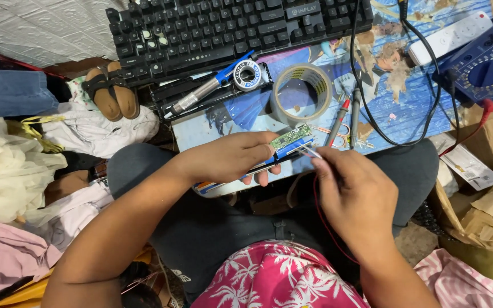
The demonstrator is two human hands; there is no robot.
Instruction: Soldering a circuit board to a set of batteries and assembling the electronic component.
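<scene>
1. Presently, head view: the left hand [229, 157] is closed around a flat blue battery pack [269, 162] topped with a small green circuit board [290, 137]. Thumb lies on top, fingers curl beneath. The pack is held just above the near edge of the blue work board [406, 108].
2. Same view: the right hand [352, 194] is pinched narrow on thin wires [310, 150]. Their free ends meet the board's end, just beyond the right fingertips. A red lead [322, 219] drops from under this hand toward the lap.
3. Beyond both hands: a tape roll [302, 93], a solder spool [250, 75] and a blue-handled soldering iron [209, 88]. Two probes [346, 117] lie ahead of the right hand, cabled to a blue multimeter [486, 71] far to that hand's outer side. A black keyboard [229, 31] sits furthest out.
4. Outward of the left hand: heaped cloth [12, 171] and a sandal [109, 94].
5. Judgement on technique: keep the left grip firm with the pack level, so the board end stays still. Guide one wire at a time with the right fingertips. Bare ends should not bridge neighbouring pads; a short looks like the main risk.
6. Whether the wire ends already sit on a pad cannot be told; the contact point is too small.
</scene>
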